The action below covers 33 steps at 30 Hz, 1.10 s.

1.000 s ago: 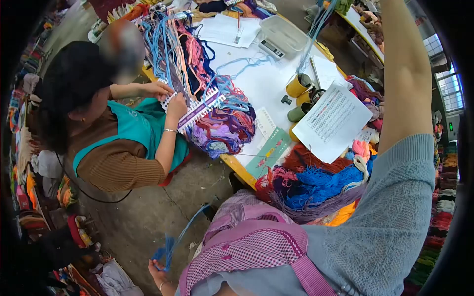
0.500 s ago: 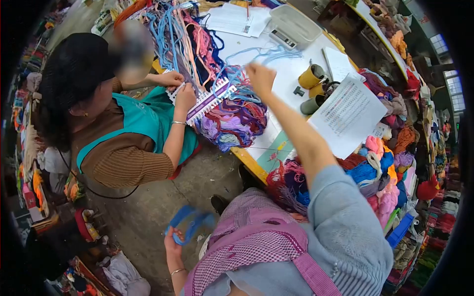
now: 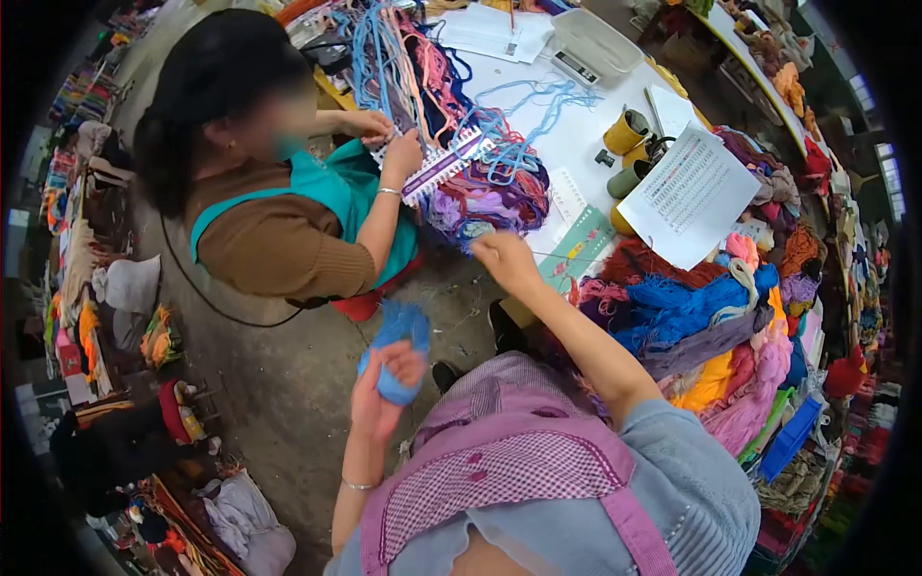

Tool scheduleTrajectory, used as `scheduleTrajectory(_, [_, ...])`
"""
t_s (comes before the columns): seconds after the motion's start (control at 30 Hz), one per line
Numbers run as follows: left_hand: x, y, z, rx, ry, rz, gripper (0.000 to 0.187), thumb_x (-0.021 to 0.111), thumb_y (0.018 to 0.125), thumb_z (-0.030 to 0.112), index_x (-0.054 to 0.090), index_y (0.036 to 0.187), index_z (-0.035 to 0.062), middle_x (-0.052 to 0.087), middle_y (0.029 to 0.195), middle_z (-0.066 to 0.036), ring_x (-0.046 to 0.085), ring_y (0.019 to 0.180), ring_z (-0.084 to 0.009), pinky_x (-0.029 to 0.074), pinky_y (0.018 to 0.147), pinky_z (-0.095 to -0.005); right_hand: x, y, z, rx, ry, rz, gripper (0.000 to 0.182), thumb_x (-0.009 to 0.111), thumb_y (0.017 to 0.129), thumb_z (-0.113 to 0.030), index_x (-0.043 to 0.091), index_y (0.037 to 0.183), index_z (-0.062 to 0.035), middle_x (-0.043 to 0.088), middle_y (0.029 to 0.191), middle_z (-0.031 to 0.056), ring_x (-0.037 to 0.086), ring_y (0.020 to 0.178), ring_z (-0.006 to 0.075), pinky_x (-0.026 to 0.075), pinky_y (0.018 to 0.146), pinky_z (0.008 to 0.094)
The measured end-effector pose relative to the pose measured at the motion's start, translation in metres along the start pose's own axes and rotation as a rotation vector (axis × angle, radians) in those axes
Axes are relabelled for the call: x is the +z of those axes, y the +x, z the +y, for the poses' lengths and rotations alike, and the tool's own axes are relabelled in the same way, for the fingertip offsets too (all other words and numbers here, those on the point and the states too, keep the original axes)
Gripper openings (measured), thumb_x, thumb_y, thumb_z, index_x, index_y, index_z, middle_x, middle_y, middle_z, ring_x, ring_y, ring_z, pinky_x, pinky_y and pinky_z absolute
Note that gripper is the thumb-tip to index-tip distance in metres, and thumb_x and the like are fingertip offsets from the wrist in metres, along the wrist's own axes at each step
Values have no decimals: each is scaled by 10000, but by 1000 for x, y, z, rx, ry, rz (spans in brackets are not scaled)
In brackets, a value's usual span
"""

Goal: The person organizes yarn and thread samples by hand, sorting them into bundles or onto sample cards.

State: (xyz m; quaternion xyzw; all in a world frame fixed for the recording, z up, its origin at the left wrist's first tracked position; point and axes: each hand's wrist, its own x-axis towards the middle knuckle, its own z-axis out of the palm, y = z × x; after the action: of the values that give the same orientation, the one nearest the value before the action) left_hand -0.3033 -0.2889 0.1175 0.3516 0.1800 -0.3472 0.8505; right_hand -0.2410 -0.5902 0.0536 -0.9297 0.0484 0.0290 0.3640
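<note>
My left hand (image 3: 382,384) is closed around a looped skein of blue yarn (image 3: 404,331), which hangs in the air above the floor and is smeared by motion. At the near table edge, my right hand (image 3: 506,261) has its fingers pinched together; whatever is between them is too small to make out. Just beyond it lies a tangled heap of purple, red and blue yarn (image 3: 490,202). Loose light-blue strands (image 3: 543,120) trail from the heap over the white tabletop. A white-and-purple strip with toothed edges (image 3: 444,165) rests against the heap.
On the left a co-worker in a teal apron (image 3: 322,206) handles strands by the strip. Yellow and green cylinders (image 3: 629,132), a printed sheet (image 3: 690,199), a clear plastic container (image 3: 597,43) and a pile of coloured skeins (image 3: 701,317) occupy the table.
My right hand has come back from over the light-blue strands to the near table edge. My left hand has risen with the blue yarn. The view has shifted.
</note>
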Motion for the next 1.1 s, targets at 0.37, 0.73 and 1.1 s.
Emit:
scheduleTrajectory(0.37, [133,-24,49,393,310,-637,1004,391,812,736,203,1441,-24,245,1497,-152,218,1394,-245,175,1127,-372,-65,-148,-171,-68,1064,-360,269,447,991,-248,559,951,-8,586,747,35,569,664,91,458,627,228])
scheduleTrajectory(0.73, [126,-58,26,295,605,-605,546,391,974,379,430,1324,-38,421,1387,-165,435,1257,-226,335,1041,-341,-64,-180,-177,35,1023,51,129,587,914,-135,578,932,-8,575,855,-25,510,761,18,416,667,179])
scheduleTrajectory(1.1, [137,-59,26,201,432,-369,364,443,973,202,592,1126,-93,639,1113,-158,624,992,-200,467,903,-304,-63,-174,-182,80,1145,60,144,589,912,-148,610,949,-10,591,882,0,537,839,53,430,782,218])
